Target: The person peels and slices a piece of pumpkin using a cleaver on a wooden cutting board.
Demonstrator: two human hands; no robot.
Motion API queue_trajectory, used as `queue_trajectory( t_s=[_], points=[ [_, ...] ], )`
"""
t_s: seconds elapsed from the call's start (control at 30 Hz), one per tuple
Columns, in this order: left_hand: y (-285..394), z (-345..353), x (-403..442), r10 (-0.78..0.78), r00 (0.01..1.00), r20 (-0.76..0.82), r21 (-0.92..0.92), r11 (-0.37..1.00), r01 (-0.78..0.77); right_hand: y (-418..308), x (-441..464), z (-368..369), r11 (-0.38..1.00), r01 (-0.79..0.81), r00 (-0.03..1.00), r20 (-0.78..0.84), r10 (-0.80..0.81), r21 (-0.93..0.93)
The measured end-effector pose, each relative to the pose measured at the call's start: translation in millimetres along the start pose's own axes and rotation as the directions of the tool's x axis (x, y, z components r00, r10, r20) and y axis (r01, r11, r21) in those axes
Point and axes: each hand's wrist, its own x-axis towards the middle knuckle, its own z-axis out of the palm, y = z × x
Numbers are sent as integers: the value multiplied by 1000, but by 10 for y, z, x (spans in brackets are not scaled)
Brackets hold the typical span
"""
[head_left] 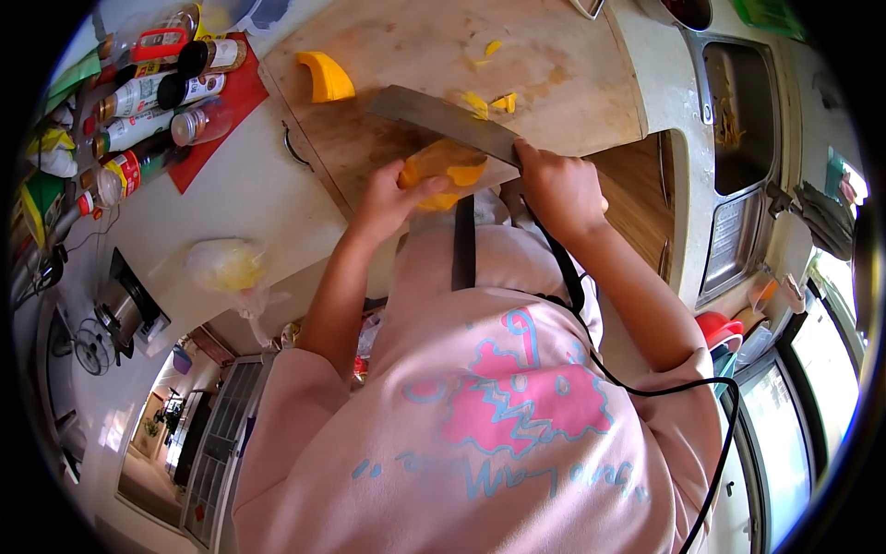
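Wrapped round the handle of a wide-bladed knife [443, 119] is my right hand [563, 192]. The blade reaches left over the wooden board [406, 46], above an orange-yellow piece of what looks like pumpkin [443, 168]. My left hand [392, 198] grips that piece by its left side, at the board's near edge. Whether the blade touches the piece I cannot tell. Another thick yellow wedge [325, 78] lies on the board left of the blade tip. Small yellow scraps [504, 102] lie just beyond the blade.
Bottles and jars [203, 120] crowd the counter at the left, partly on a red mat [221, 138]. A plastic bag [226, 265] sits nearer on that counter. To the right is a metal sink [738, 166] with yellow peelings. A black cable [664, 389] hangs across my shirt.
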Motion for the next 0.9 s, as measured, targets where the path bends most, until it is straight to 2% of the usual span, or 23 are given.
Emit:
queue_trajectory(
  t_s=[0.07, 0.13, 0.2, 0.23, 0.33, 0.43, 0.47, 0.53, 0.63, 0.73, 0.83, 0.9],
  points=[
    [-37, -34, 35, 65, 995, -72, 43, 997, -62, 51, 13, -4, 998, -54, 998, 28, 53, 39],
    [-1, -84, 58, 99, 986, -134, 103, 991, -85, 73, 8, -79, 991, -125, 990, -58, 128, 55],
    [96, -57, 2, 217, 956, -199, 158, 970, -187, 122, -1, -111, 979, -192, 974, -108, 198, 66],
    [134, -46, -31, 275, 933, -231, 188, 954, -234, 135, -21, -129, 973, -190, 970, -128, 207, 128],
    [48, -46, 6, 291, 923, -251, 163, 953, -256, 123, -105, -197, 941, -193, 960, -142, 239, 278],
    [66, -43, -19, 144, 955, -260, -5, 989, -150, 70, -204, -218, 939, -184, 965, -126, 228, 291],
    [47, -38, -18, 128, 957, -259, -98, 983, -158, 35, -238, -243, 937, -199, 967, -98, 235, 286],
    [28, -11, -22, 97, 964, -249, -280, 945, -168, 9, -311, -205, 953, -133, 972, -150, 178, 271],
    [176, 47, -107, 16, 971, -237, -414, 903, -116, -35, -405, -224, 981, -30, 977, -201, 69, 193],
    [197, 46, -143, 45, 968, -248, -301, 946, -122, -122, -441, -350, 992, 85, 971, -232, -61, 95],
    [144, 50, -167, 155, 961, -229, -177, 964, -198, -194, -473, -409, 987, 161, 957, -247, -155, 2],
    [212, 140, -205, 190, 929, -317, -117, 964, -237, -209, -484, -399, 982, 186, 949, -252, -189, -35]
  ],
)
